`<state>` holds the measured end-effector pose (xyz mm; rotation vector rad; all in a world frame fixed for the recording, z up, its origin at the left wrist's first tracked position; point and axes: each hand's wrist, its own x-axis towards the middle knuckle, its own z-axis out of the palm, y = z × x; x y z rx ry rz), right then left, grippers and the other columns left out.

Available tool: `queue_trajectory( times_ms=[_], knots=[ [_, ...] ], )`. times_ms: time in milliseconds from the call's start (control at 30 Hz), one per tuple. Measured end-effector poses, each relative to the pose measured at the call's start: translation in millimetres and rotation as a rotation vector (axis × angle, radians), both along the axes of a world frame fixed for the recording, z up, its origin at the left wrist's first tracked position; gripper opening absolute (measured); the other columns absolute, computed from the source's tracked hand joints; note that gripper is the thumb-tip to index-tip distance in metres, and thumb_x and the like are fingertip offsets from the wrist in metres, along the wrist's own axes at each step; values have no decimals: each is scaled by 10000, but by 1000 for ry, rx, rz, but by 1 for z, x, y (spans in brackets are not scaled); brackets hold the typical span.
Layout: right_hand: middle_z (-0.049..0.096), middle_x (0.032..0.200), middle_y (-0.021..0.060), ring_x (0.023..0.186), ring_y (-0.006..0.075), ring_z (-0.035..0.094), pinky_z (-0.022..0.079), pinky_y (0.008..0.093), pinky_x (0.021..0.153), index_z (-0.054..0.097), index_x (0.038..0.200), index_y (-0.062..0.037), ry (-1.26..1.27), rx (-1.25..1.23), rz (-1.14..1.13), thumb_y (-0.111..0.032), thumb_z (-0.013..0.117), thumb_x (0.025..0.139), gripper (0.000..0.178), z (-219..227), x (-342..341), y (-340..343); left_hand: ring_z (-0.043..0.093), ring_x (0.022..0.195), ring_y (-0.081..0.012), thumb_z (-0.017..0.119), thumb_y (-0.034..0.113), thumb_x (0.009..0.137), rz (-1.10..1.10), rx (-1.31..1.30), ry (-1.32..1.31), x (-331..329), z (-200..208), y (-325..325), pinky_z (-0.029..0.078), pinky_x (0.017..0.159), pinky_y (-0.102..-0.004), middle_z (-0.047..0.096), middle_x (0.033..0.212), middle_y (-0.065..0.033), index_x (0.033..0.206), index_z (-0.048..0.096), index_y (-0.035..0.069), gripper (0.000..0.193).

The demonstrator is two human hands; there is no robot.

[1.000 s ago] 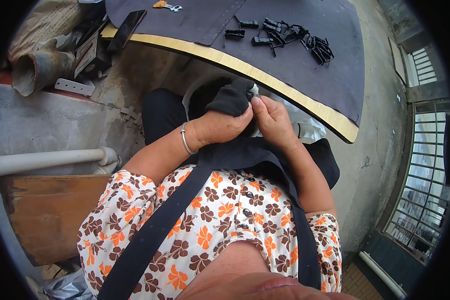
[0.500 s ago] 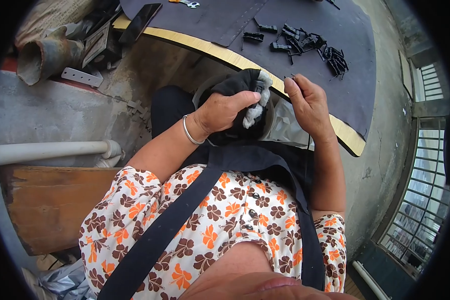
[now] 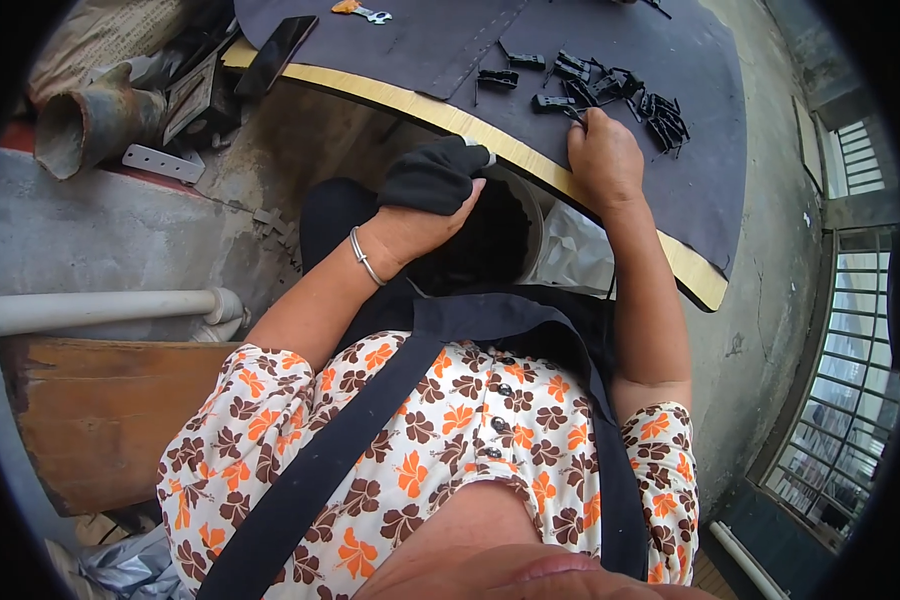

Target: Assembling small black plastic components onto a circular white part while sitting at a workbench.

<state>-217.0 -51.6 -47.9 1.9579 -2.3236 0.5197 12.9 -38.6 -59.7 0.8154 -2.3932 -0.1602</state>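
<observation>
My left hand (image 3: 415,232) is closed around a bunched black cloth (image 3: 425,178) with a pale, greyish-white piece at its far end, just short of the table edge. The cloth covers most of its fingers. My right hand (image 3: 607,160) reaches over the table's edge, fingers curled together at a small black plastic part (image 3: 575,115) with a thin arm. Most of that part is hidden by the fingers. Beyond and beside it lies a loose heap of similar black parts (image 3: 662,122), with a few apart to the left.
The dark-covered table (image 3: 390,50) has a yellow edge strip. A phone (image 3: 282,52) and an orange-handled wrench (image 3: 365,12) lie on it. Below stands a pale bucket (image 3: 538,215) with dark contents, beside a white bag (image 3: 575,250). A rusty pipe piece (image 3: 85,125) sits far left.
My right hand has moved forward from above the table edge to the black parts. My left hand has turned over and shifted slightly left, so the cloth's pale side is mostly hidden.
</observation>
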Motion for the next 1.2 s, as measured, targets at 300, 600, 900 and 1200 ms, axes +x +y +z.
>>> queue_trajectory(
  times_ms=[300,600,900,1200],
  knots=[
    [445,636,-90,513,6,345,255,177,444,575,828,-45,-1362,229,246,-166,571,866,127,23,36,78,561,714,-122,551,60,856,-94,325,571,-43,20,6,468,680,-249,608,941,-91,1195,496,-19,352],
    [442,601,4,564,66,372,347,222,509,504,743,-3,-802,-220,317,-122,648,828,205,25,34,82,588,736,-205,514,93,843,-295,1042,398,-33,45,27,473,698,-295,618,898,-112,1120,514,-37,306],
    [440,572,38,546,100,380,374,266,506,521,744,12,-892,-63,448,-191,537,902,258,26,30,92,600,771,-200,513,43,836,-162,607,396,-36,45,32,474,721,-293,635,898,-138,1084,549,-48,267],
    [499,569,57,528,112,408,403,271,528,575,799,10,-1112,-93,372,-189,515,911,237,6,49,90,618,848,-295,543,9,775,-157,104,272,-39,38,36,487,781,-340,624,951,-185,1022,578,-65,261]
  ],
)
